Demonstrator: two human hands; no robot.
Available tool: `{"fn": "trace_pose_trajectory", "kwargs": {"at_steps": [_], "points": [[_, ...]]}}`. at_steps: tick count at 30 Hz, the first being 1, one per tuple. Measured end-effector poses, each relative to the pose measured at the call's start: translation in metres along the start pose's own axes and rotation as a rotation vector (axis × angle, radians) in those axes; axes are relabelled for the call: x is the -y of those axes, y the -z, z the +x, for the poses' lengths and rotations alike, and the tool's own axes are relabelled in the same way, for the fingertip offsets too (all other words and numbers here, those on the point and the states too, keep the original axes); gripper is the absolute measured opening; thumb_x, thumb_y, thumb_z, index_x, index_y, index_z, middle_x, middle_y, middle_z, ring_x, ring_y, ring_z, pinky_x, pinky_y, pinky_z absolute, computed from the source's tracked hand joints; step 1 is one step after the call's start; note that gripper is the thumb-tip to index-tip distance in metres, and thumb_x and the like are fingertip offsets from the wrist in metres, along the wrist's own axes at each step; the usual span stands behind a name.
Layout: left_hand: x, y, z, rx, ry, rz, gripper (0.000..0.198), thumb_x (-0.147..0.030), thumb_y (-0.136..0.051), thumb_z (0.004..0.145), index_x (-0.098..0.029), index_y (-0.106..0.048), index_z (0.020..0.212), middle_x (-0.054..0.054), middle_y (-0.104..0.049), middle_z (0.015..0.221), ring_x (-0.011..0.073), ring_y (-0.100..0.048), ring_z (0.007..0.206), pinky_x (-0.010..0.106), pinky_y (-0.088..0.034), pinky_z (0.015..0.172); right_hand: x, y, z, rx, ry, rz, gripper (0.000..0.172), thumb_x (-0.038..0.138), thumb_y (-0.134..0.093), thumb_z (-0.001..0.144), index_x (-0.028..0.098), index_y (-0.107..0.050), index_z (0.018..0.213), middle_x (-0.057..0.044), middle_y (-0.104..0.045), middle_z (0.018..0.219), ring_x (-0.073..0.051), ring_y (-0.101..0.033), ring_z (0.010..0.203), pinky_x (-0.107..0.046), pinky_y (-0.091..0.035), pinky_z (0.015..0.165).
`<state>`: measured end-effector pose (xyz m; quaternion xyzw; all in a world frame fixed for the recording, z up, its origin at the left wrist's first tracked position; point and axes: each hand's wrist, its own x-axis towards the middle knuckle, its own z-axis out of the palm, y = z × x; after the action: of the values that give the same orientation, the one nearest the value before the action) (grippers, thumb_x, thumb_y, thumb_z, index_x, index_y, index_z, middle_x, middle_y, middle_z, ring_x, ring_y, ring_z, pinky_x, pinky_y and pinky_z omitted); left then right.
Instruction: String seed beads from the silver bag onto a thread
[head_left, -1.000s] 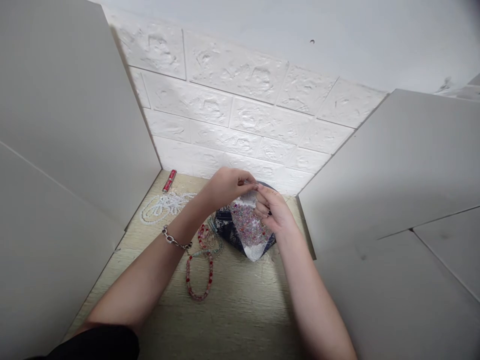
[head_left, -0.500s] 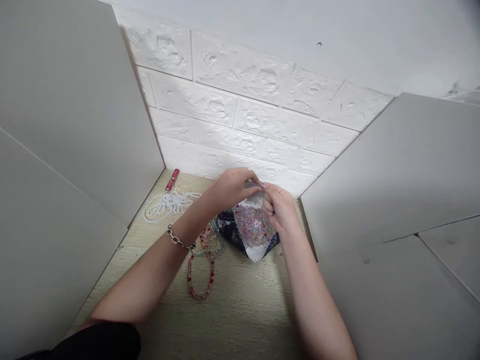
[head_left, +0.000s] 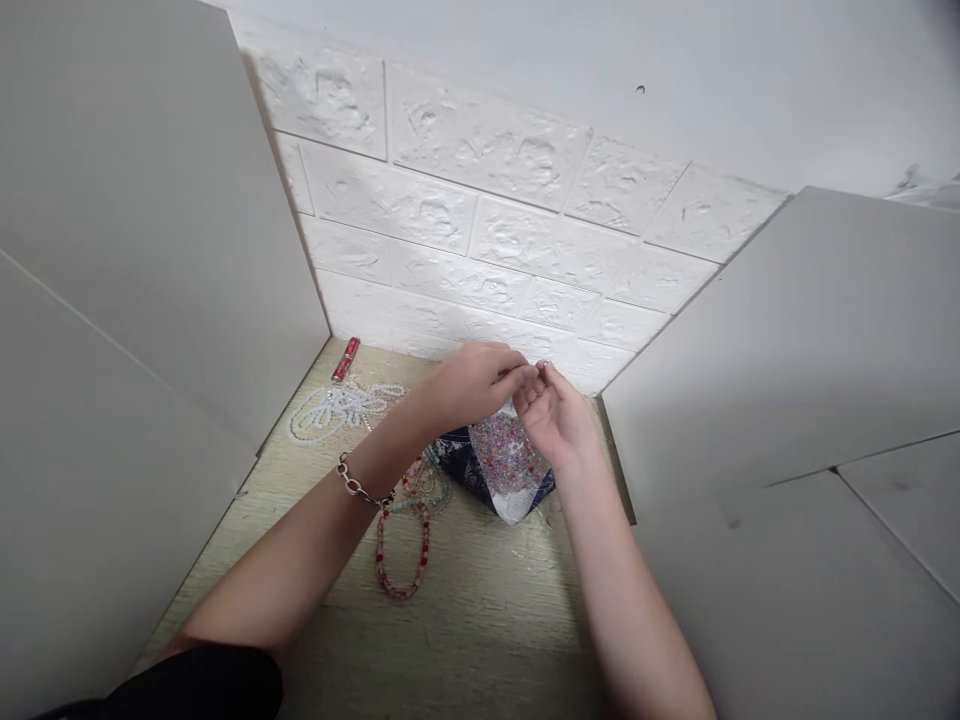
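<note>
My left hand (head_left: pixel 478 383) reaches in from the left with its thumb and forefinger pressed together. Whatever is in that pinch is too small to make out. Touching or nearly touching those fingertips is my right hand (head_left: pixel 559 415), palm turned up, thumb raised away from its loosely curled fingers. Below both hands lies a pouch of dark blue patterned cloth (head_left: pixel 463 462) with a white lining, spread open. Many small multicoloured beads (head_left: pixel 504 450) fill its middle; my right hand covers part of them.
White bead strands (head_left: pixel 341 410) lie on the left, below a red tube-shaped item (head_left: pixel 346 359). A red and pink beaded loop (head_left: pixel 403 595) and pale blue strands (head_left: pixel 439 490) rest nearer. A white brick-pattern wall (head_left: pixel 480 240) and grey side panels (head_left: pixel 150 220) enclose the wooden surface (head_left: pixel 465 640).
My right hand has turned palm up, and its thumb has parted from the fingers where they pinched before. My left hand has shifted slightly right, staying pinched.
</note>
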<state>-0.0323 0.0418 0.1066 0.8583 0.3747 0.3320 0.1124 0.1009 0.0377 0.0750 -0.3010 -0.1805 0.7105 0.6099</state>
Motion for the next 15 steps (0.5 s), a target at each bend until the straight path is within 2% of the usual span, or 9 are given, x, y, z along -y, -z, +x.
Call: {"fn": "trace_pose_trajectory", "kwargs": {"at_steps": [3, 7, 11, 15], "points": [[-0.002, 0.002, 0.0, 0.016, 0.044, 0.037, 0.031, -0.024, -0.036, 0.084, -0.013, -0.058, 0.066, 0.003, -0.057, 0.062, 0.0103, -0.048, 0.06, 0.023, -0.032, 0.055, 0.001, -0.001, 0.0, -0.032, -0.043, 0.064, 0.019, 0.017, -0.039, 0.085, 0.016, -0.049, 0.069, 0.0, -0.061, 0.066, -0.007, -0.061, 0.065, -0.02, -0.051, 0.065], [-0.004, 0.0, 0.001, 0.035, 0.09, 0.036, 0.03, -0.025, -0.038, 0.083, -0.013, -0.063, 0.071, 0.002, -0.06, 0.062, 0.0096, -0.047, 0.056, 0.023, -0.028, 0.052, 0.002, -0.001, -0.001, -0.006, -0.054, 0.12, 0.023, 0.016, -0.035, 0.087, 0.016, -0.047, 0.067, -0.003, -0.065, 0.074, -0.01, -0.062, 0.072, -0.024, -0.052, 0.069], [-0.006, -0.012, 0.0, 0.099, 0.11, 0.009, 0.026, -0.025, -0.044, 0.078, -0.017, -0.068, 0.084, 0.003, -0.068, 0.074, 0.0113, -0.054, 0.063, 0.024, -0.03, 0.055, 0.0, -0.004, -0.004, 0.042, -0.062, 0.089, 0.026, 0.016, -0.032, 0.088, 0.017, -0.046, 0.066, -0.006, -0.065, 0.084, -0.008, -0.061, 0.073, -0.019, -0.05, 0.063], [-0.004, -0.022, -0.001, 0.096, 0.166, -0.006, 0.027, -0.029, -0.046, 0.077, -0.017, -0.069, 0.085, 0.006, -0.069, 0.08, 0.0149, -0.056, 0.071, 0.025, -0.032, 0.058, -0.006, -0.007, -0.006, 0.073, -0.003, 0.007, 0.026, 0.016, -0.033, 0.087, 0.017, -0.048, 0.066, -0.007, -0.066, 0.086, -0.009, -0.061, 0.077, -0.019, -0.049, 0.07]]}}
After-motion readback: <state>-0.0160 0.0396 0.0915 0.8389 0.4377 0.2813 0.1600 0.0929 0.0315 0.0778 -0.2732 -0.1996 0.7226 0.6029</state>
